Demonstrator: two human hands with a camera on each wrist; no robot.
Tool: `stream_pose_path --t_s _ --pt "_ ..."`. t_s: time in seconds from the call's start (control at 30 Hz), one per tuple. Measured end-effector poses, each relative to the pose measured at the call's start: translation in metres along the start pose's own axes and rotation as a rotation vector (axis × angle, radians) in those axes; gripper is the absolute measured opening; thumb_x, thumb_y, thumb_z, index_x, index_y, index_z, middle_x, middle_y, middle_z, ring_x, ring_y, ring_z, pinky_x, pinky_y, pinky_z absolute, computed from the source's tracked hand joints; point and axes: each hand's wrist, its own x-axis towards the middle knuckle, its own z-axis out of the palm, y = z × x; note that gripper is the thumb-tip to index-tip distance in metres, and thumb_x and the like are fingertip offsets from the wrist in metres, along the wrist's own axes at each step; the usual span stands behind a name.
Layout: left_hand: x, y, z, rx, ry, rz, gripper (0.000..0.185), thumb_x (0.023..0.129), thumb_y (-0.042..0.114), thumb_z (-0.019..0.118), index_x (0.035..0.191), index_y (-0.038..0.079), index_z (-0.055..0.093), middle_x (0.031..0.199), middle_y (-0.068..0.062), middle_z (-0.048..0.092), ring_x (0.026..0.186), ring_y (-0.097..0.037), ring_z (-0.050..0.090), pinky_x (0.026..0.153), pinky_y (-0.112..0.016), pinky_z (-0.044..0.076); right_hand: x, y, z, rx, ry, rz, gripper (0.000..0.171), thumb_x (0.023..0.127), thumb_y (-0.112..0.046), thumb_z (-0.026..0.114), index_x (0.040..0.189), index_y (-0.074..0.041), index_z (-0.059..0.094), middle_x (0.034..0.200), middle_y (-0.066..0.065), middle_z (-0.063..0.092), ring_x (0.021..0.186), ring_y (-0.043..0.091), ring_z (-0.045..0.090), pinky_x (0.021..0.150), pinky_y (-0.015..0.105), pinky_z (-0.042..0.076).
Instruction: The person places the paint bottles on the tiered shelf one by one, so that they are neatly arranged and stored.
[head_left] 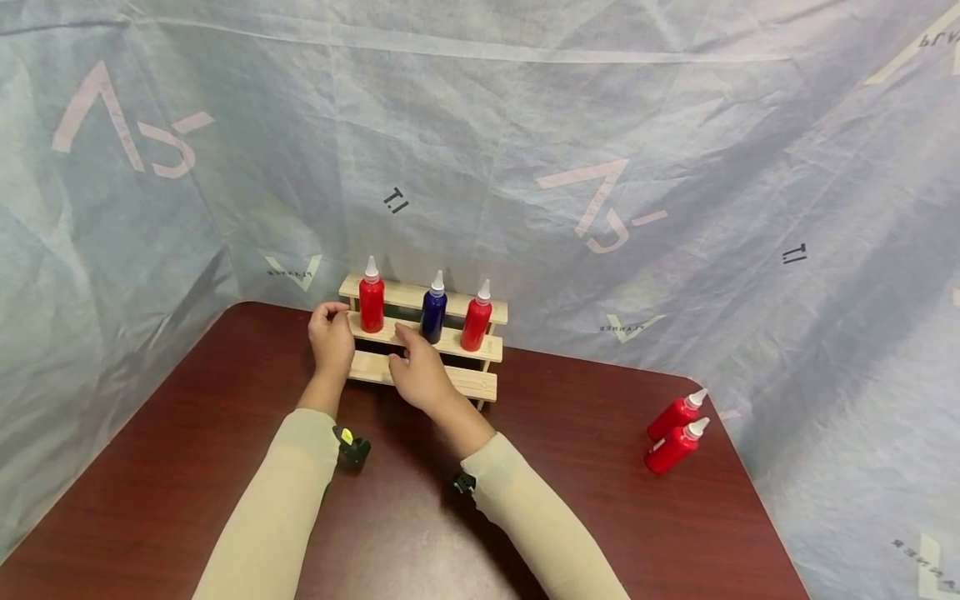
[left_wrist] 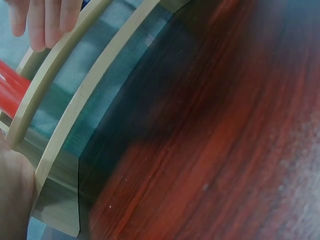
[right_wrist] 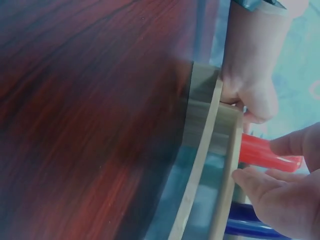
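My left hand (head_left: 332, 342) and right hand (head_left: 423, 373) at a three-tiered pale wooden rack (head_left: 459, 379)

The rack stands near the back of the dark red-brown wood-grained bench (head_left: 585, 433). My left hand is at its left end, fingers bent; I cannot tell whether they grip the wood. My right hand reaches in over the front tier, fingers spread apart and holding nothing; in the right wrist view one fingertip lies at the middle tier's edge.

Three bottles stand upright on that middle tier: on the left, a glossy red bottle with a white pointed cap (head_left: 371, 305); in the middle, a dark blue bottle with a white pointed cap (head_left: 433, 315); on the right, a second red bottle with a white pointed cap (head_left: 476, 325). The fingers of my right hand are near the left red one and the blue one.

Well apart, toward the bench's right edge, stand two more red, white-capped bottles, a farther one (head_left: 670, 419) and a nearer one (head_left: 670, 450), close beside each other. Behind the bench hangs a creased grey-blue cloth (head_left: 480, 108) printed with pale and black marks. I wear beige sleeves (head_left: 277, 492).
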Motion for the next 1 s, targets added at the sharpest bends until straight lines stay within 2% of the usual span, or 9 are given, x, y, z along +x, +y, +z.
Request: stream_pose_path --t_s 0.17,0.3,0.5,0.73,1.0 --pt "0.001 -0.001 0.000 0.002 0.005 -0.002 0.017 0.102 0.002 0.051 0.104 -0.008 0.064 0.103 -0.006 0.057 0.092 -0.009 0.049 0.083 -0.022 0.041 -0.008 -0.005 -0.006 -0.033 -0.036 0.002 0.055 0.105 -0.015 0.055 0.158 -0.002 0.045 0.158 0.015 0.056 0.147 0.029 0.054 0.119 0.041 0.048" --pt "0.002 -0.002 0.000 0.011 0.009 0.003 0.019 0.101 0.002 0.051 0.106 -0.011 0.063 0.102 -0.004 0.055 0.093 -0.009 0.049 0.085 -0.021 0.040 -0.015 -0.009 -0.013 -0.057 -0.071 -0.008 0.055 0.107 -0.020 0.055 0.158 -0.002 0.046 0.157 0.015 0.057 0.148 0.028 0.053 0.120 0.043 0.047" --pt "0.001 -0.003 0.000 0.025 0.002 0.009 0.020 0.101 0.003 0.051 0.107 -0.011 0.063 0.107 -0.009 0.057 0.098 -0.012 0.050 0.089 -0.021 0.040 -0.028 -0.015 -0.026 -0.107 -0.099 0.003 0.054 0.107 -0.023 0.056 0.158 -0.006 0.047 0.156 0.011 0.059 0.148 0.025 0.052 0.122 0.045 0.045" --pt "0.002 -0.004 -0.001 0.049 -0.003 0.017 0.020 0.102 0.003 0.050 0.109 -0.011 0.063 0.112 -0.015 0.059 0.104 -0.017 0.051 0.093 -0.021 0.039 -0.041 -0.018 -0.038 -0.122 -0.104 0.008 0.055 0.108 -0.029 0.057 0.158 -0.007 0.047 0.155 0.010 0.060 0.147 0.027 0.053 0.121 0.048 0.046" --pt "0.001 -0.004 0.000 0.058 -0.003 0.030 0.020 0.102 0.003 0.051 0.108 -0.011 0.064 0.113 -0.018 0.060 0.108 -0.022 0.053 0.094 -0.021 0.039 -0.054 -0.019 -0.052 -0.153 -0.093 0.017 0.055 0.108 -0.032 0.057 0.158 -0.011 0.048 0.156 0.008 0.059 0.151 0.024 0.048 0.125 0.047 0.040"
